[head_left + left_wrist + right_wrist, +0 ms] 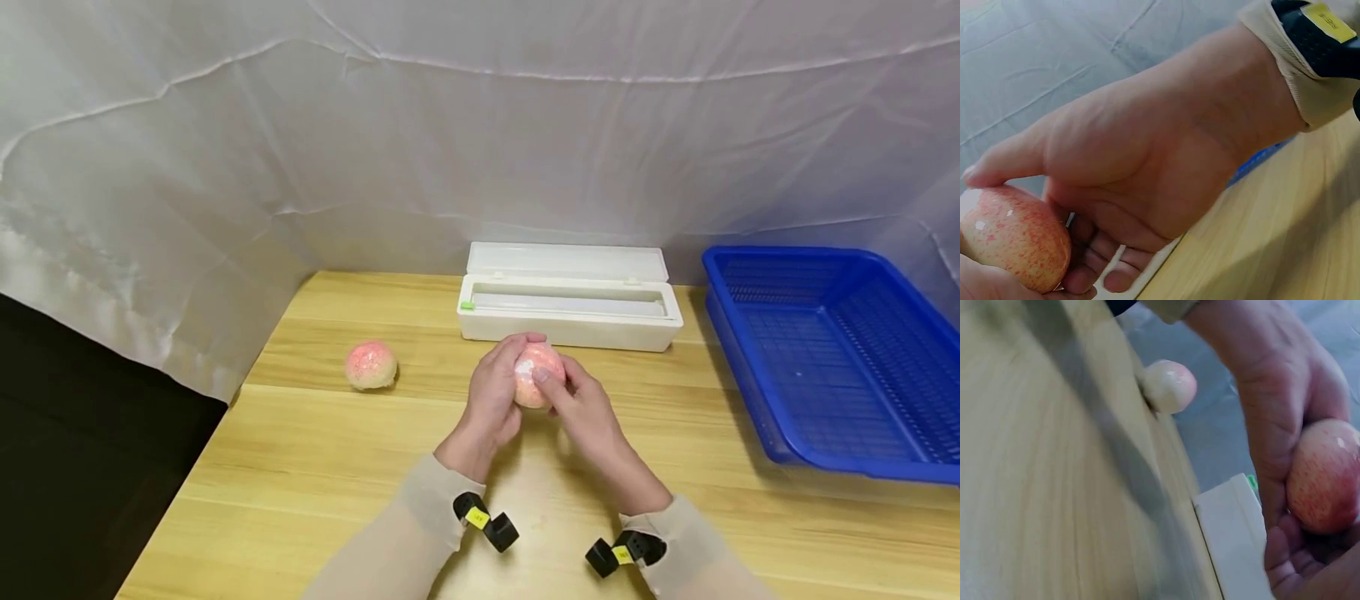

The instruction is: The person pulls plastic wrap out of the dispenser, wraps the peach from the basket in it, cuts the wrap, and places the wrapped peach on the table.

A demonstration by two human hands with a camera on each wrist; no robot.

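Both hands hold a round, pink-and-cream speckled peach [534, 357] above the middle of the table. Its skin looks glossy, as if covered in clear film. My left hand [491, 387] cups the left side, the thumb lying along the top in the left wrist view. From the right, my right hand [591, 410] grips it with the thumb pressed on the near face. In the right wrist view the peach [1324, 481] sits between both hands, its underside partly hidden by fingers. A second glossy peach [371, 365] rests on the table to the left.
Behind the hands stands a long white cling film box [570, 327], lid raised, with a small green piece at its left end. A blue plastic basket [780, 417] is at the right. Pale cloth [480, 150] hangs behind the wooden table [300, 467].
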